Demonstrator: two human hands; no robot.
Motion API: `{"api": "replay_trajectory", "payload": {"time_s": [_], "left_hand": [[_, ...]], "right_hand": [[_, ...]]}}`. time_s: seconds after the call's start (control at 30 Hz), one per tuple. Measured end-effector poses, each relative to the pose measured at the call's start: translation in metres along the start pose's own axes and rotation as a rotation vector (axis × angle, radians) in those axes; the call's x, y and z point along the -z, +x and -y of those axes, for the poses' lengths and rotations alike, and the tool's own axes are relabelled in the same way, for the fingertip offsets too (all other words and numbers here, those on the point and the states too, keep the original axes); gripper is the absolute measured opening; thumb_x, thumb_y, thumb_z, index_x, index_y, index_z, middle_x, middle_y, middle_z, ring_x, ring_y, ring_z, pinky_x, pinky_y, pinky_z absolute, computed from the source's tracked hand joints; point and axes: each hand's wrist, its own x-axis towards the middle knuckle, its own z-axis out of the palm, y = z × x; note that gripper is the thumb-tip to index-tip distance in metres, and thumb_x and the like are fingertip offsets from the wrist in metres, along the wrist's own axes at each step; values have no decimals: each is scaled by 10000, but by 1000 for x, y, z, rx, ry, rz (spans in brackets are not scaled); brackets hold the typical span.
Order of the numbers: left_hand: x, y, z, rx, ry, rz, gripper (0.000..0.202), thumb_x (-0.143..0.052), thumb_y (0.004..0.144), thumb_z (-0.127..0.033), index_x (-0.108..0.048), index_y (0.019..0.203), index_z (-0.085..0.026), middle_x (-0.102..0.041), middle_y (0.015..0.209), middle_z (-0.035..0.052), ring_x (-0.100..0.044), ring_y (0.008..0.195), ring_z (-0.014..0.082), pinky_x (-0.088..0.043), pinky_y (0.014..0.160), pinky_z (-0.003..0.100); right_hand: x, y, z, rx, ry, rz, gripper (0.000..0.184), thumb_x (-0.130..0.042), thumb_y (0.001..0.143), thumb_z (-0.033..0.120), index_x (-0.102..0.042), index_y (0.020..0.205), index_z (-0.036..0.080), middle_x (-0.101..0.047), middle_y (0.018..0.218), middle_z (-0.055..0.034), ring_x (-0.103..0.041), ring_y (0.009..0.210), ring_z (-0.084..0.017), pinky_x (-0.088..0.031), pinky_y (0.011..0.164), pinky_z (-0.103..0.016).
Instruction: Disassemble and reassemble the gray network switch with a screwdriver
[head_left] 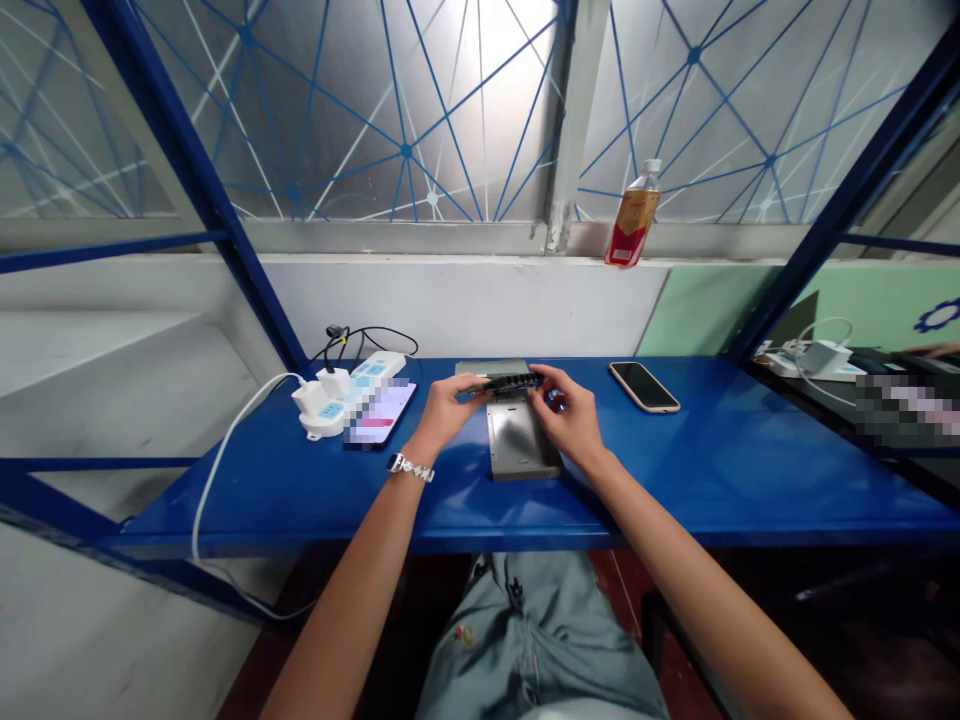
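A flat grey metal case point(519, 440) lies on the blue table point(712, 470) in front of me. Over its far end I hold a small dark green part with a row of bumps point(511, 381), lifted a little off the case. My left hand point(448, 408), with a watch on the wrist, pinches the part's left end. My right hand point(568, 415) grips its right end with curled fingers, and rests over the case's right edge. Another grey plate point(487, 367) lies just behind the part.
A white power strip point(352, 388) with plugs and cables, and a phone point(379, 412), lie left of my hands. A second phone point(643, 386) lies to the right. A drink bottle point(634, 215) stands on the window ledge. Blue frame posts flank the table.
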Motion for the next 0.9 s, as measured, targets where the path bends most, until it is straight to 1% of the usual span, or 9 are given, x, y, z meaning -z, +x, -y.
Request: {"api": "replay_trajectory", "payload": {"time_s": [0.07, 0.17, 0.27, 0.4, 0.47, 0.57, 0.63, 0.77, 0.9], "left_hand": [[-1, -1, 1, 1, 37, -13, 155, -732, 863, -277, -775, 954, -158, -772, 933, 91, -716, 899, 232, -560, 848, 358], [-2, -1, 0, -59, 62, -3, 146, -727, 865, -264, -764, 967, -166, -776, 1009, 98, -724, 952, 236, -560, 907, 369], [-3, -1, -3, -91, 55, 3, 163, -729, 869, -270, -762, 998, -175, -780, 1055, 102, -733, 982, 239, -564, 929, 376], [-4, -2, -4, -51, 2, -25, 217, -754, 856, -315, -774, 1013, -167, -795, 1050, 118, -749, 984, 264, -574, 937, 405], [-3, -3, -4, -51, -46, -19, 203, -742, 866, -329, -792, 991, -176, -799, 1057, 119, -749, 1007, 272, -568, 960, 418], [-1, -1, -7, -76, -151, -34, 171, -741, 867, -333, -819, 953, -207, -796, 1087, 115, -743, 1052, 280, -552, 1003, 439], [1, 0, -9, -70, -251, -51, 167, -758, 851, -341, -830, 933, -214, -794, 1090, 122, -740, 1067, 296, -545, 1018, 467], [3, 2, -12, 33, -415, -4, 193, -780, 823, -364, -838, 941, -222, -788, 1116, 122, -722, 1107, 333, -521, 1050, 538], [3, 2, -10, 143, -506, 41, 211, -791, 793, -386, -836, 898, -208, -789, 1112, 125, -722, 1107, 332, -527, 1048, 530]], "right_hand": [[0, -1, 4, 96, -86, 5, 344, -600, 945, 279, -651, 1282, 232, -637, 788, -3, -542, 627, -138, -478, 612, -284], [0, -3, 8, 194, -154, 6, 347, -580, 965, 260, -644, 1306, 238, -642, 810, -17, -543, 636, -147, -486, 626, -297], [1, -3, 9, 249, -161, 5, 367, -568, 973, 242, -627, 1335, 247, -642, 827, -21, -542, 637, -148, -490, 628, -298], [1, -4, 10, 306, -151, 8, 390, -576, 955, 216, -619, 1341, 256, -643, 832, -15, -538, 640, -146, -494, 642, -301], [1, -5, 11, 285, -133, -19, 407, -591, 935, 219, -605, 1340, 260, -630, 815, -6, -543, 644, -147, -498, 640, -301], [4, -4, 9, 164, -118, -164, 445, -620, 889, 229, -578, 1331, 258, -572, 782, 6, -521, 636, -153, -490, 607, -301], [8, -2, 8, 89, -134, -238, 460, -649, 837, 222, -596, 1292, 253, -576, 864, -21, -522, 664, -160, -478, 577, -301], [14, 2, 9, 78, -64, -166, 345, -650, 780, 188, -674, 1120, 243, -629, 1094, -94, -623, 856, -212, -508, 574, -300], [12, 1, 15, 181, 3, -94, 193, -630, 794, 168, -687, 960, 249, -698, 1021, -77, -675, 944, -238, -562, 678, -336]]}}
